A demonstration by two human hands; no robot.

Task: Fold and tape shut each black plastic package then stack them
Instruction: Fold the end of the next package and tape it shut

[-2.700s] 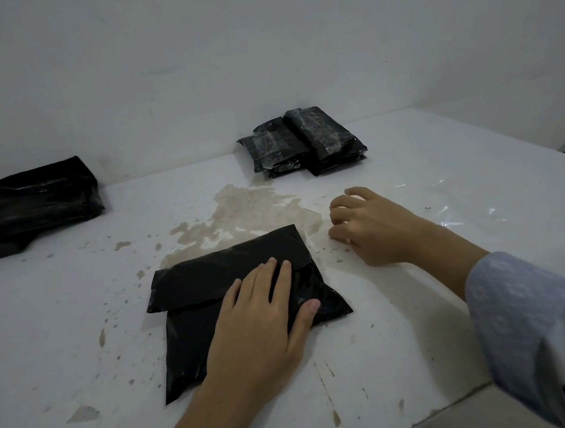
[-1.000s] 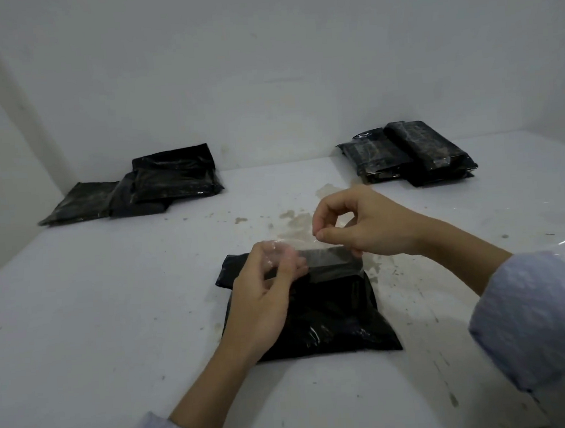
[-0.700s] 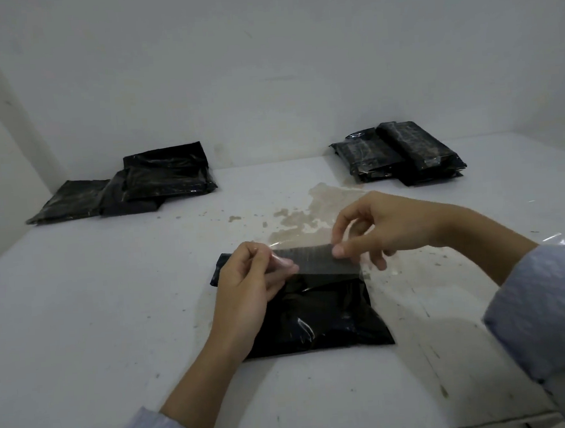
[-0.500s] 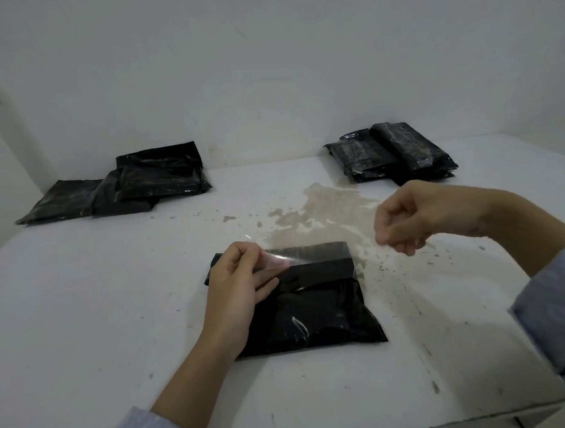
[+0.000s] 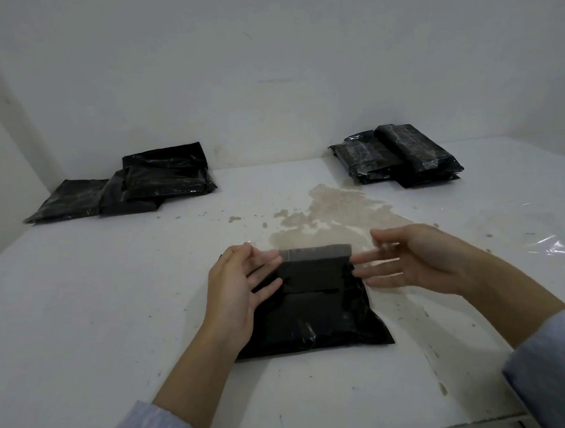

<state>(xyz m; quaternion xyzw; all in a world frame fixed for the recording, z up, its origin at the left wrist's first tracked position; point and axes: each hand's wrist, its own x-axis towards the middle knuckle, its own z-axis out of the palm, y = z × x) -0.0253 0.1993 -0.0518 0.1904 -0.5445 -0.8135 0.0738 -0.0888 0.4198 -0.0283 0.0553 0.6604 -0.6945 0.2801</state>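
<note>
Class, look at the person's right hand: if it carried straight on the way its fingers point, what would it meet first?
The right hand points left, so probably the right edge of the folded black plastic package, near its clear tape strip; height is unclear.

One folded black package (image 5: 309, 307) lies near the table's (image 5: 80, 311) front edge, between two hands: one left hand (image 5: 236, 294) and one right hand (image 5: 421, 259). A single strip of clear tape (image 5: 315, 252) crosses its top fold. Toward the far left corner sit about three loose black packages (image 5: 132, 187); toward the far right corner, a stack of taped packages (image 5: 400, 155), its exact count unclear.
</note>
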